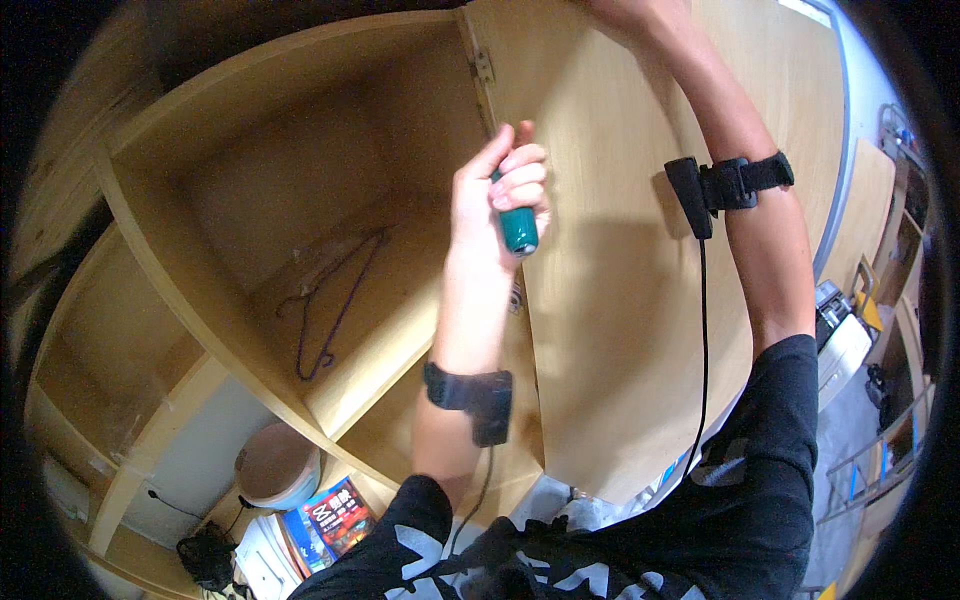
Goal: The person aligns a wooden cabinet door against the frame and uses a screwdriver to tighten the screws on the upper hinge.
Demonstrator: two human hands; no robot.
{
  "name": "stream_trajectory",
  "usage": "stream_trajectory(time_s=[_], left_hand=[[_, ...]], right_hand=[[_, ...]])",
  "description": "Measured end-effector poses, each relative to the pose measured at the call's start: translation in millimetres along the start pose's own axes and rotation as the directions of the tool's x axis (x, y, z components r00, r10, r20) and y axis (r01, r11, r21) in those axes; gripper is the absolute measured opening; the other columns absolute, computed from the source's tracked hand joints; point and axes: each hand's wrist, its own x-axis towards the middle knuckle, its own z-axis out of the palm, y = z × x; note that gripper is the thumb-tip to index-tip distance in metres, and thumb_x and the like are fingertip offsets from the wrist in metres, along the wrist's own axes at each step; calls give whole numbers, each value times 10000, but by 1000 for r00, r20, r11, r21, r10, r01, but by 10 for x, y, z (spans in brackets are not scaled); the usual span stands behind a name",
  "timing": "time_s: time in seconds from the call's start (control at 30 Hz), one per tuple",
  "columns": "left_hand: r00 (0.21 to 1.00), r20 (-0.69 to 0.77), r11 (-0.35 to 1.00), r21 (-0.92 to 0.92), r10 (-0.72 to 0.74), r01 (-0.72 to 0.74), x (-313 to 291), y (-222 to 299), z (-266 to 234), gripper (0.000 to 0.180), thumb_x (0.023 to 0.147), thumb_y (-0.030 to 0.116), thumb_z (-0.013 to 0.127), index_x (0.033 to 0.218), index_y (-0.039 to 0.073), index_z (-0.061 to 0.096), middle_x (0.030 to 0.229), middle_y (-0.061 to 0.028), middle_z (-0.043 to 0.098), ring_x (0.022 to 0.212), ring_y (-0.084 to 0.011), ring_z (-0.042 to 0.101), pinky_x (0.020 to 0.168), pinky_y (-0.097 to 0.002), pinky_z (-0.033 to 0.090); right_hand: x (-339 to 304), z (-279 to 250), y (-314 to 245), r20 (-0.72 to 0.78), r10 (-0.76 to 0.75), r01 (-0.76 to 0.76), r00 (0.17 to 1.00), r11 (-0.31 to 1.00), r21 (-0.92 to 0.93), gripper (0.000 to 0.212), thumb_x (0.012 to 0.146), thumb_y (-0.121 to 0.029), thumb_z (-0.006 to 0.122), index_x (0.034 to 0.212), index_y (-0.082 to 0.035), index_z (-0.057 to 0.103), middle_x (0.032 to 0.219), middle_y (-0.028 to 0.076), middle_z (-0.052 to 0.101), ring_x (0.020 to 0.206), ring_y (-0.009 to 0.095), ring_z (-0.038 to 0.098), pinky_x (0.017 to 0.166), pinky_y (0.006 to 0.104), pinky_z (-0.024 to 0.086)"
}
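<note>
My left hand (505, 185) is closed round the green handle of a screwdriver (519, 232), the butt of the handle pointing down toward me. Its shaft is hidden behind my fingers. The hand is beside the hinged edge of a light wooden cabinet door (620, 300), which stands swung out. A metal hinge (483, 66) shows above the hand and another hinge (516, 297) below it. My right arm reaches up across the door. Only the base of my right hand (625, 10) shows at the top edge; its fingers are out of view.
Inside the open wooden cabinet (390, 330), a dark clothes hanger (335, 300) lies on the shelf. Below left are a round bin (278, 465), a colourful booklet (335, 518) and a black cable bundle (207, 555). A metal ladder (870, 465) is at far right. Cables hang from both wrist straps.
</note>
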Motion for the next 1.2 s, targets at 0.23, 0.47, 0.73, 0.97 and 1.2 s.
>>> stream_trajectory(time_s=[0.23, 0.47, 0.73, 0.97, 1.2], left_hand=[[1000, 7, 892, 453, -11, 6, -505, 210, 314, 341, 927, 296, 462, 1011, -32, 506, 714, -52, 364, 524, -133, 377, 431, -248, 361], [837, 84, 83, 985, 540, -152, -286, 341, 396, 136, 876, 87, 602, 979, 46, 522, 704, -50, 477, 457, -92, 411, 366, -238, 315], [742, 191, -289, 957, 642, 4, 677, 770, 303, 222, 836, 142, 706, 948, 7, 569, 775, -78, 608, 476, -123, 516, 383, -289, 428], [741, 191, -246, 969, 644, -36, 943, 802, 128, 177, 821, 56, 698, 941, 13, 576, 729, -69, 605, 478, -127, 519, 392, -299, 444], [779, 105, -91, 994, 618, -62, 1005, 1005, 49, 182, 814, 62, 706, 929, 18, 571, 783, -87, 636, 565, -151, 564, 420, -300, 451]], right_hand=[[-24, -25, 89, 17, 34, -34, 999, 999, -14, 315, 737, -422, 640, 743, -107, 653, 727, 156, 653, 656, 347, 640, 557, 443, 499], [-53, 7, 179, 0, 30, -30, 1000, 999, -24, 291, 713, -400, 653, 734, -109, 648, 725, 154, 655, 648, 350, 634, 553, 448, 497], [-3, -34, 156, -10, 57, -56, 998, 997, 47, 303, 710, -431, 647, 781, -138, 672, 748, 158, 656, 665, 349, 638, 573, 446, 502], [-42, 73, 316, 5, 78, -78, 997, 997, 16, 338, 701, -455, 648, 709, -118, 666, 714, 168, 649, 648, 348, 638, 575, 446, 504], [-53, 159, 359, 29, 122, -120, 992, 991, -60, 410, 702, -485, 641, 679, -77, 672, 703, 179, 649, 647, 348, 642, 587, 430, 514]])
